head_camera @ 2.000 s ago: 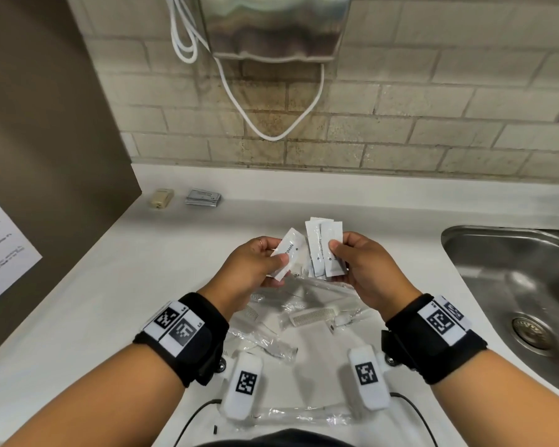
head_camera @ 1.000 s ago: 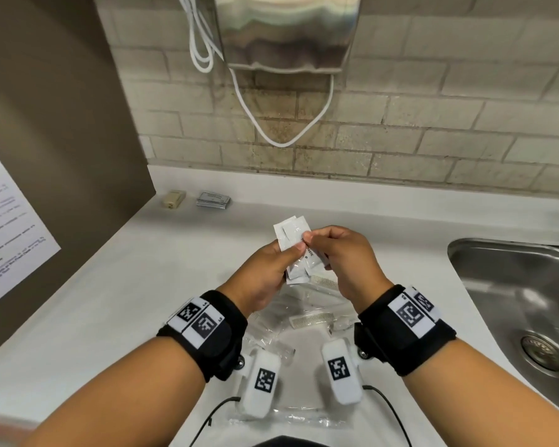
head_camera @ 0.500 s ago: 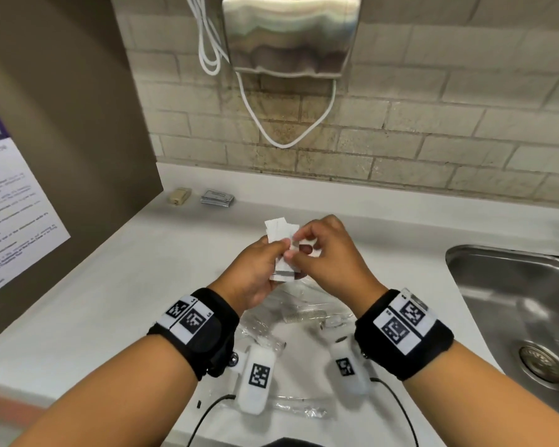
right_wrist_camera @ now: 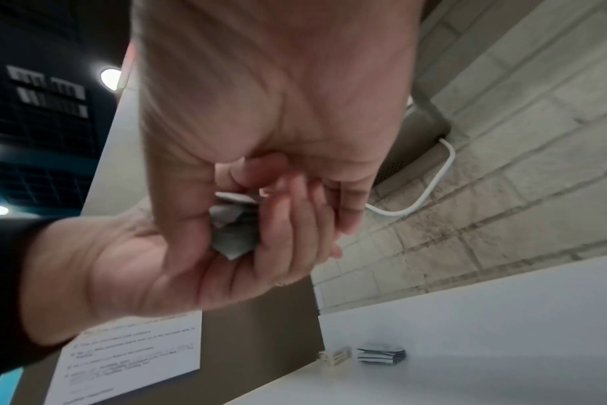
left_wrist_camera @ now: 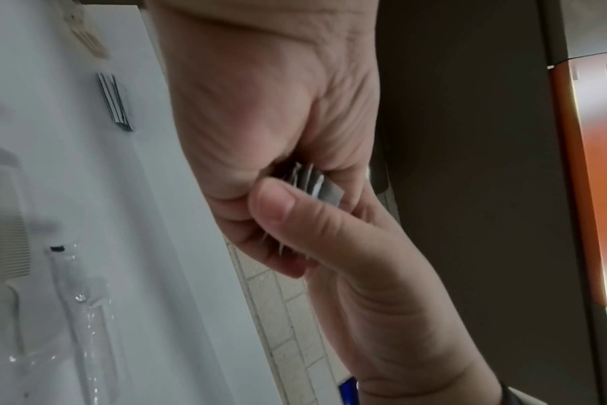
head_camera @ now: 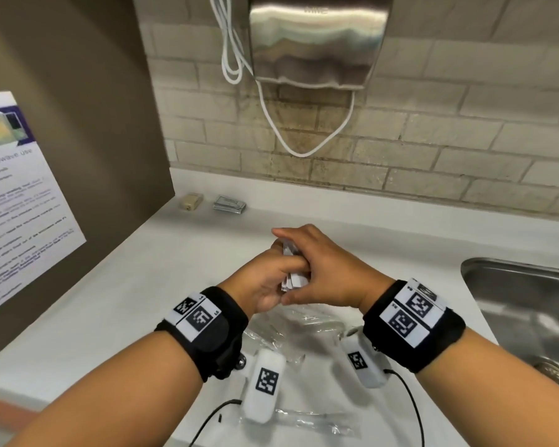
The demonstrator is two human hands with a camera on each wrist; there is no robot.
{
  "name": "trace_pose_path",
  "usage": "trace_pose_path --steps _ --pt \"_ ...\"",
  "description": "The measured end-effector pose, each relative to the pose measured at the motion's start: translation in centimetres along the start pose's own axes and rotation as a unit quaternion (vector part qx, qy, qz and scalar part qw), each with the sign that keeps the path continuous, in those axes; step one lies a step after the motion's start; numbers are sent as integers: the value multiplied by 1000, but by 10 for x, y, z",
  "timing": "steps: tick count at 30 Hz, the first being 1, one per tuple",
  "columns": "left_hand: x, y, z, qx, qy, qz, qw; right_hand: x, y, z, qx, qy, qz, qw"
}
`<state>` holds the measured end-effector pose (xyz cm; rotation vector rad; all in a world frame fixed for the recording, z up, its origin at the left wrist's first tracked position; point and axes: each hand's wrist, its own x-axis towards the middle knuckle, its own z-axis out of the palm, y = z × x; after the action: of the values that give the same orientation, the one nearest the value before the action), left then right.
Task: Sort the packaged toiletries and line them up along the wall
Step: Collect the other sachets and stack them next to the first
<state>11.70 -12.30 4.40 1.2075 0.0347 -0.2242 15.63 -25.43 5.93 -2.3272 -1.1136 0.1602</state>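
Note:
A small stack of white sachets (head_camera: 291,281) is held above the counter between both hands. My left hand (head_camera: 271,274) grips it from the left with curled fingers. My right hand (head_camera: 309,253) closes over it from the right and above, so only the edges show. In the left wrist view the sachets (left_wrist_camera: 312,180) peek out between palm and thumb. The right wrist view shows the sachets (right_wrist_camera: 232,233) pinched between both hands. A grey sachet stack (head_camera: 229,203) and a beige soap bar (head_camera: 191,201) lie by the wall.
Clear-wrapped combs (head_camera: 291,327) and a long clear packet (head_camera: 307,421) lie on the white counter (head_camera: 117,301) below my wrists. A steel sink (head_camera: 523,304) is at the right. A hand dryer (head_camera: 317,40) with a white cable hangs on the brick wall. A brown panel stands at the left.
The fanned sachets have been pushed together into one stack. My right hand has moved over them to meet the left, and both hands have shifted slightly toward the wall.

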Motion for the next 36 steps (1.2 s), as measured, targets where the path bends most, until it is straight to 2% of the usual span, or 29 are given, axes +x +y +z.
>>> trace_pose_path --steps 2,6,8,12,18,20,23,25,26,28,30,31,36 --pt "1 6 -7 -10 10 6 1000 8 -4 2 0 16 5 1000" --pt "0 9 -14 18 3 13 1000 18 -10 6 49 1 16 999" --pt "0 9 -21 21 6 4 1000 24 -14 9 43 20 25 999" --pt "1 12 -36 -12 18 -13 1000 34 -21 17 24 7 36 999" --pt "5 18 -52 -39 36 -14 998 45 -31 29 -26 47 23 998" --pt "7 21 -56 -70 33 -6 997 47 -30 32 6 27 25 999" --pt "13 30 -65 -106 58 53 991 45 -32 32 125 23 63 990" --pt "16 38 -73 -118 88 88 985 46 -31 33 218 72 122 966" --pt "17 41 -76 -114 97 106 983 48 -30 34 270 96 162 944" --pt "18 44 -77 -102 100 133 981 54 -30 35 399 93 220 886" --pt "18 46 -74 -78 103 149 980 60 -35 37 502 58 228 832" --pt "19 45 -72 -61 104 156 980 63 -38 38 528 46 228 816" --pt "26 42 -76 -35 108 179 977 78 -43 41 596 59 243 763"
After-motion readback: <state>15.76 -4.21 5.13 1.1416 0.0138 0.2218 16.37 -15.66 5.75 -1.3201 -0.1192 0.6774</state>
